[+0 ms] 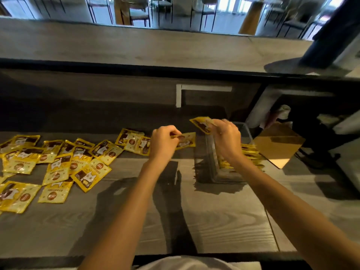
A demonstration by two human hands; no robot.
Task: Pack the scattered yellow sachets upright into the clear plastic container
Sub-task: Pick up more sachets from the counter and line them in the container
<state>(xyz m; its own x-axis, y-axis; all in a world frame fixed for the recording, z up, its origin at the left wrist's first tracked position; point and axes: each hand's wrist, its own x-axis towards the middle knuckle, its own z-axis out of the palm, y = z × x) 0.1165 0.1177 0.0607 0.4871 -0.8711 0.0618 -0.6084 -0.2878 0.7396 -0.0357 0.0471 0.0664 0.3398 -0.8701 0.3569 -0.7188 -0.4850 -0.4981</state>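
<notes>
Bare wood counter (224,221) lies open between scattered sachets (58,164) and clear container (212,168).

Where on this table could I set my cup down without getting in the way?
The widest bare wood is the table's near part, between the scattered sachets at the left and the clear container, crossed by both forearms. A smaller patch lies in front of the brown board, right of the right forearm. Crowded: the left side, and around the container.

A tan board (278,147) lies at the right end of the grey worktop (214,221). Behind the worktop: a white L-shaped bracket (179,94), a raised ledge (136,47), then chairs (140,12).
</notes>
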